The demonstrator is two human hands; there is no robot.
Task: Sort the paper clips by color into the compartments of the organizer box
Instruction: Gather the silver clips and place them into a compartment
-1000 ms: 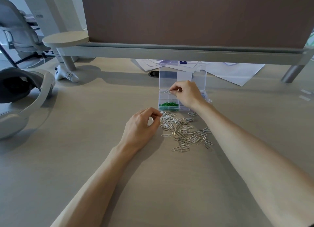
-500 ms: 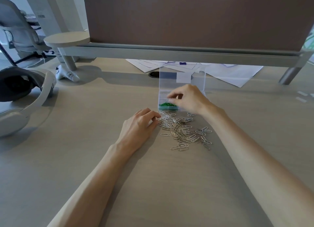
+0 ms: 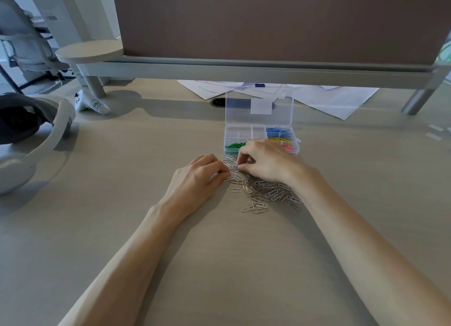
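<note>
The clips (image 3: 266, 191) lie on the desk (image 3: 122, 203), the box (image 3: 261, 135) just beyond them. Papers (image 3: 336, 101) lie behind the box. A headset (image 3: 36, 142) sits far left.

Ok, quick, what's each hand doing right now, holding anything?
Left hand: fingers curled against the silver paper clips; a grip cannot be told.
Right hand: pinching one silver clip at the pile's top edge.

soft daylight, sharp focus, warped edges

An office: desk (image 3: 146, 228) with a brown divider panel (image 3: 268, 20), loose papers (image 3: 336, 101), a swivel chair (image 3: 22, 40).
</note>
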